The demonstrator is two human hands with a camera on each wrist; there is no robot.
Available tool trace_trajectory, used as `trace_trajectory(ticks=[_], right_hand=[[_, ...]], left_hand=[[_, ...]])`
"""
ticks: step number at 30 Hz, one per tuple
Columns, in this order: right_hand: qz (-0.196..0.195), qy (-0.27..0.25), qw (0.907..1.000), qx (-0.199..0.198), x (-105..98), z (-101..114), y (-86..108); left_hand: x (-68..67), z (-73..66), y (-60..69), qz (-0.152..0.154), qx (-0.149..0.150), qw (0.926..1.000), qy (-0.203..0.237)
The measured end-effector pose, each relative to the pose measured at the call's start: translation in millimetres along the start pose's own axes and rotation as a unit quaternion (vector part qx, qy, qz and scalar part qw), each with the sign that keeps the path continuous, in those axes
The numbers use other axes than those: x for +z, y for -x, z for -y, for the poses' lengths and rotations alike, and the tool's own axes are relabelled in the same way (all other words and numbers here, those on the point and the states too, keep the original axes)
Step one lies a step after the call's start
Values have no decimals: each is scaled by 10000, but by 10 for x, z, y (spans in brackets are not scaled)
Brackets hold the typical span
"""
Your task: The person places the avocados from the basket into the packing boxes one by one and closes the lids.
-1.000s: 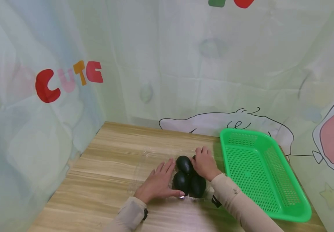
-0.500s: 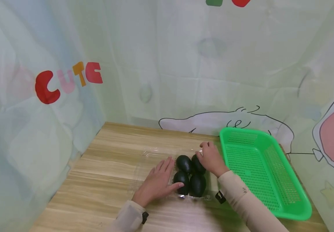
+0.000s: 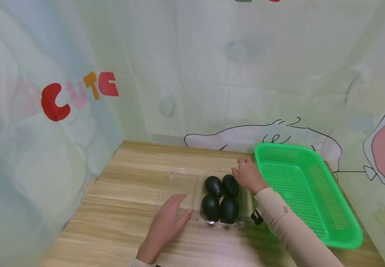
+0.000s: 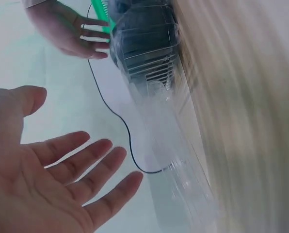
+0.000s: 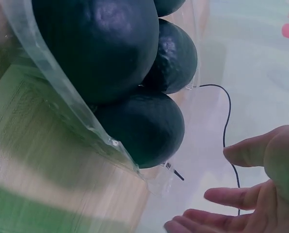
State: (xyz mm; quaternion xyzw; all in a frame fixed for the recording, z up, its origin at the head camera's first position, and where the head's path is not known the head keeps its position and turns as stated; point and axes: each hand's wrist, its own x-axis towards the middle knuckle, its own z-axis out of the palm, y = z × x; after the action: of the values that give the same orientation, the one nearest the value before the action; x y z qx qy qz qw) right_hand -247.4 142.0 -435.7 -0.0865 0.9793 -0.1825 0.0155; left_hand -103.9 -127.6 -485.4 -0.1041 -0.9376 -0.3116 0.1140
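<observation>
Several dark, almost black avocados (image 3: pixel 229 210) lie in the right half of a clear plastic clamshell box (image 3: pixel 242 224) in the head view. Its see-through lid (image 3: pixel 183 185) is folded out flat to the left. My left hand (image 3: pixel 166 221) hovers at the lid's near left part, fingers spread; the left wrist view shows its palm (image 4: pixel 42 194) holding nothing. Just right of the far right avocado (image 3: pixel 230 185) is my right hand (image 3: pixel 250 175), fingers loosely bent. The right wrist view shows this hand (image 5: pixel 251 204) apart from the avocados (image 5: pixel 142 128), nothing between its fingers.
A green perforated plastic basket (image 3: pixel 287 194) stands on the wooden table (image 3: pixel 119 200) to the right, close to the right forearm. A printed cloth backdrop (image 3: pixel 209 74) closes off the table's back and left sides.
My left hand has left the box's middle and moved left and towards me. My right hand has come off the far right avocado and shifted right and away. The avocados stay in the box.
</observation>
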Motion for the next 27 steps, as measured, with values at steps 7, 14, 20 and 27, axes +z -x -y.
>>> trace_trajectory(ticks=[7, 14, 20, 27], right_hand=[[386, -119, 9991, 131, 3, 18, -35], [404, 14, 9991, 98, 20, -3, -27], [399, 34, 9992, 56, 50, 8, 1], [336, -23, 9994, 3, 96, 25, -12]], left_hand=[[-68, 84, 259, 358, -782, 9913, 993], [57, 226, 402, 1168, -1517, 9404, 2811], [180, 278, 425, 1463, -2371, 8554, 4366], [219, 320, 410, 1364, -3020, 7076, 6241]])
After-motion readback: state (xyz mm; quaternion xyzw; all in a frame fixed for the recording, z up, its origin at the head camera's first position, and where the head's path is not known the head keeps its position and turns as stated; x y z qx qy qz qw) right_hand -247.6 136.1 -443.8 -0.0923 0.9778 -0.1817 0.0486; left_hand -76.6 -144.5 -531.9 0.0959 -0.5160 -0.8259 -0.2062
